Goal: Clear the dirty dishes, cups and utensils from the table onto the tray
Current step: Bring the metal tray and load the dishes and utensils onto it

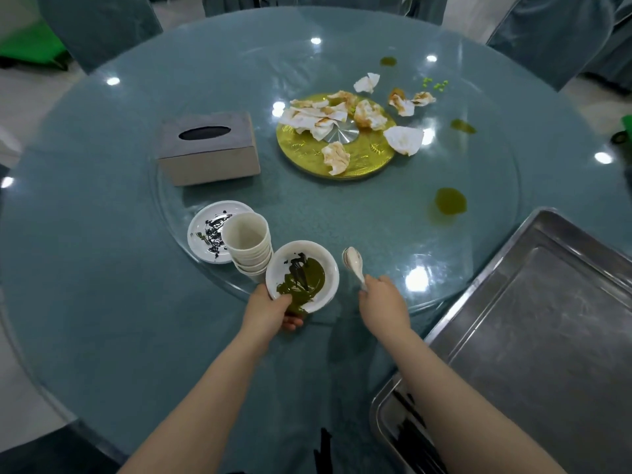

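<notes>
The counter (102,285) is a muted teal under clear glass, blotched with olive-green spills (450,201) and a scatter of bright green peas (436,83). At its middle lies a gold disc (362,159) with an embossed pattern and a silver hub, strewn with white napkins (316,118) stained orange-brown, beside a grey tissue box (208,147) with a black oval slot. The white bowl (302,275) holds olive-green sauce with black streaks, the white plate (205,230) bears black flecks, the stacked cups (248,246) are off-white, the spoon (354,263) is white, and the tray (547,336) is dull silver steel.
</notes>
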Demonstrator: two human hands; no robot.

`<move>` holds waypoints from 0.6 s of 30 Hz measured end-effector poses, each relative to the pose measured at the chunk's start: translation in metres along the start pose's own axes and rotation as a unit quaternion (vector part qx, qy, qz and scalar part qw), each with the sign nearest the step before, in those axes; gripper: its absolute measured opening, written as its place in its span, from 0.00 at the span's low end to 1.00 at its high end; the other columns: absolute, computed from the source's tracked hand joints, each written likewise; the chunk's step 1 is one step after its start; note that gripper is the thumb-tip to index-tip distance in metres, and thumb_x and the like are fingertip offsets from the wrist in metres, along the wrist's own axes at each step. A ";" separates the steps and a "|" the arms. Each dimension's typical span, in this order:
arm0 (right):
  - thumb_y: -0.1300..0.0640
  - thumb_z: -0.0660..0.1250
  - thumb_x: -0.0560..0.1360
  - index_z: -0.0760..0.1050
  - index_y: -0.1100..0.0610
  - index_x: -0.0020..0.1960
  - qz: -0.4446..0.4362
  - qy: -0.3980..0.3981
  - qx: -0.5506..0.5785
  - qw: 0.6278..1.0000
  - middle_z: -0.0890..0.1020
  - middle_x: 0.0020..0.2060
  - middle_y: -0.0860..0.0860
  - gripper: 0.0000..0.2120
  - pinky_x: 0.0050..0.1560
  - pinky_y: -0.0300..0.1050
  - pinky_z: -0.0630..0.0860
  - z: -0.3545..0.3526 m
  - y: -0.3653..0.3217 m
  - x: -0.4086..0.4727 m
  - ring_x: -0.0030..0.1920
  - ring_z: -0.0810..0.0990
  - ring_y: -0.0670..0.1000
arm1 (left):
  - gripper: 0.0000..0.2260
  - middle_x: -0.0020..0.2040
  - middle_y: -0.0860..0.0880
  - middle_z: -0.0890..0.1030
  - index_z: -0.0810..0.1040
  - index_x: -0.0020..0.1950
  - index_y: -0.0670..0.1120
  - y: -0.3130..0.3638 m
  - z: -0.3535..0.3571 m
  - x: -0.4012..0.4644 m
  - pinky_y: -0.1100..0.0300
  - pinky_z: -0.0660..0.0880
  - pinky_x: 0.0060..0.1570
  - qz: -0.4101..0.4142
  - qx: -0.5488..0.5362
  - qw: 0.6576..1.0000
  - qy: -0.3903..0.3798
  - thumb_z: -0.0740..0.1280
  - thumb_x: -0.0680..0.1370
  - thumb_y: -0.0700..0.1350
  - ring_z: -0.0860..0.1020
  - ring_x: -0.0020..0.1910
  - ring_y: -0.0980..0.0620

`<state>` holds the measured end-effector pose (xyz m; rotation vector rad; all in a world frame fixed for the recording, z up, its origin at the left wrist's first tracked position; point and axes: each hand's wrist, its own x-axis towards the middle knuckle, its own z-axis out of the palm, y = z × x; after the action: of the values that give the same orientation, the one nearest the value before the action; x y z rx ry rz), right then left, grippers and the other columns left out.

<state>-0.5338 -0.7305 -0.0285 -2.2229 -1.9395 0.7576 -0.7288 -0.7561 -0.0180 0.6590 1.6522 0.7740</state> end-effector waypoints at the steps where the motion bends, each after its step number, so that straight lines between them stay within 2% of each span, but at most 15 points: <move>1: 0.57 0.57 0.80 0.75 0.61 0.52 0.009 0.002 0.023 1.000 0.75 0.47 0.58 0.10 0.45 0.53 0.77 -0.006 0.006 -0.002 0.44 0.77 0.59 | 0.12 0.37 0.40 0.83 0.71 0.59 0.45 0.001 0.002 -0.003 0.63 0.74 0.23 0.007 0.006 1.000 -0.008 0.60 0.77 0.35 0.79 0.24 0.50; 4: 0.57 0.57 0.80 0.76 0.60 0.52 0.025 0.058 0.047 0.997 0.73 0.45 0.56 0.10 0.41 0.51 0.75 -0.023 0.030 -0.018 0.39 0.76 0.57 | 0.11 0.36 0.40 0.83 0.71 0.58 0.46 0.004 0.009 -0.011 0.63 0.74 0.23 0.028 0.025 0.999 -0.031 0.60 0.77 0.35 0.79 0.23 0.50; 8: 0.58 0.59 0.80 0.75 0.58 0.58 0.044 0.138 0.062 0.988 0.71 0.43 0.51 0.10 0.38 0.45 0.68 -0.038 0.074 -0.056 0.40 0.72 0.52 | 0.08 0.30 0.43 0.83 0.72 0.51 0.48 0.007 0.029 -0.023 0.63 0.73 0.22 0.053 0.050 0.995 -0.067 0.60 0.77 0.35 0.78 0.23 0.51; 11: 0.60 0.60 0.79 0.74 0.58 0.64 0.083 0.159 0.087 0.980 0.73 0.46 0.54 0.15 0.43 0.45 0.67 -0.042 0.109 -0.089 0.44 0.72 0.54 | 0.08 0.30 0.43 0.83 0.72 0.52 0.48 0.010 0.047 -0.030 0.63 0.74 0.22 0.066 0.069 0.990 -0.107 0.60 0.78 0.36 0.79 0.24 0.51; 14: 0.63 0.62 0.78 0.75 0.61 0.64 0.146 0.174 0.095 0.969 0.75 0.46 0.59 0.15 0.47 0.49 0.70 -0.039 0.144 -0.130 0.47 0.74 0.61 | 0.07 0.31 0.43 0.83 0.72 0.55 0.46 0.011 0.070 -0.038 0.62 0.74 0.24 0.078 0.088 0.981 -0.156 0.60 0.79 0.37 0.79 0.25 0.51; 18: 0.64 0.62 0.77 0.75 0.60 0.64 0.220 0.178 0.105 0.953 0.72 0.41 0.56 0.16 0.45 0.49 0.69 -0.027 0.184 -0.181 0.44 0.73 0.60 | 0.08 0.32 0.43 0.83 0.72 0.55 0.45 0.009 0.103 -0.053 0.62 0.74 0.24 0.097 0.105 0.966 -0.216 0.60 0.78 0.37 0.79 0.25 0.50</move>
<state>-0.3685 -0.9307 -0.0214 -2.4701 -1.1621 0.5205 -0.6168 -0.7759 0.0058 1.0708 1.2880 0.5445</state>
